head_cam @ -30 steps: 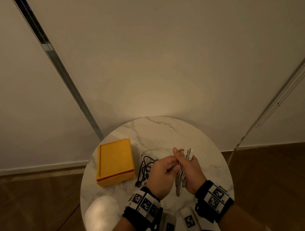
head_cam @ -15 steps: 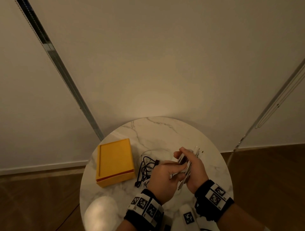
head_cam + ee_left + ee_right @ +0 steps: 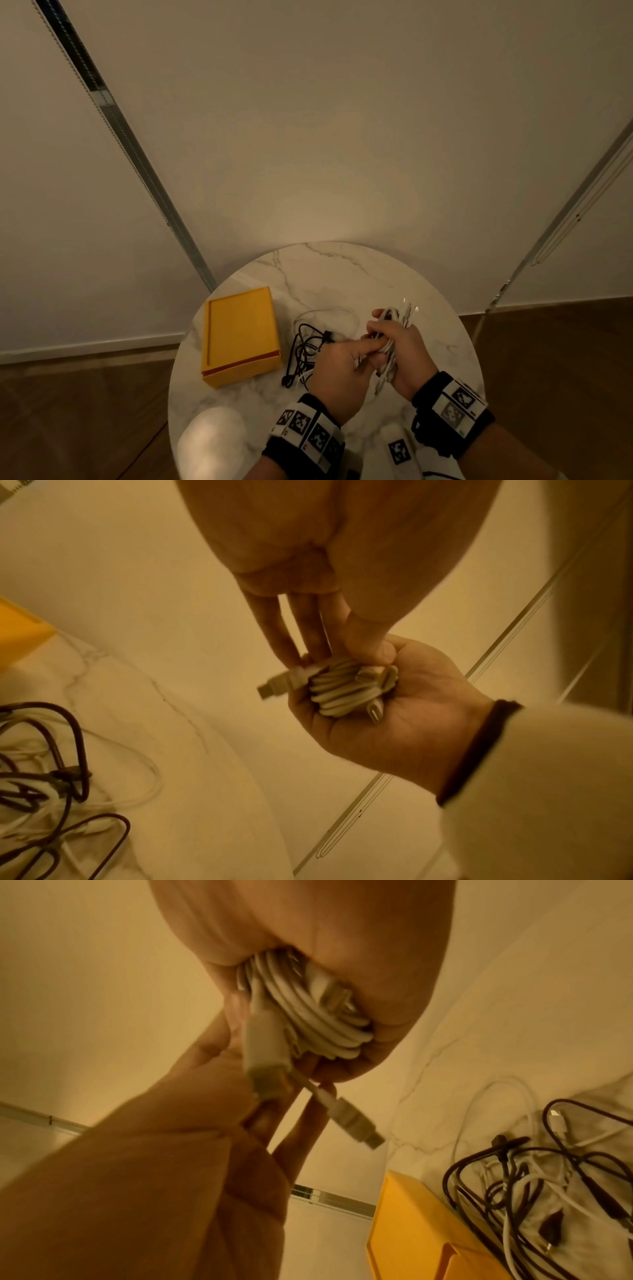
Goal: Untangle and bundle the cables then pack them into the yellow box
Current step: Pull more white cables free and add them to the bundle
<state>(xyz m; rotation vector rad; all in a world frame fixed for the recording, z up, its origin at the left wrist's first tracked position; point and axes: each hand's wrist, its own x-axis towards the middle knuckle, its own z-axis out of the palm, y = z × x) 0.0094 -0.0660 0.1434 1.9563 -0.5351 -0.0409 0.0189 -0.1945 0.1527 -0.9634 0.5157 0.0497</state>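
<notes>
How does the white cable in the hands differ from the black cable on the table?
The white cable is coiled tight; the black cable lies in loose, tangled loops. The right hand grips the white one, the left hand pinching it; nothing touches the black one. Neither is in the yellow box.

Head cam: high, looking down and forward over round marble worktop (image 3: 342, 274), wall beyond. Left wrist cam: close, along palm. Right wrist cam: close, from below. All three share white cable bundle (image 3: 390, 346), yellow box (image 3: 239, 335), loose cable tangle (image 3: 305, 346).

cable tangle (image 3: 310, 349) beside yellow box (image 3: 239, 339)
</notes>
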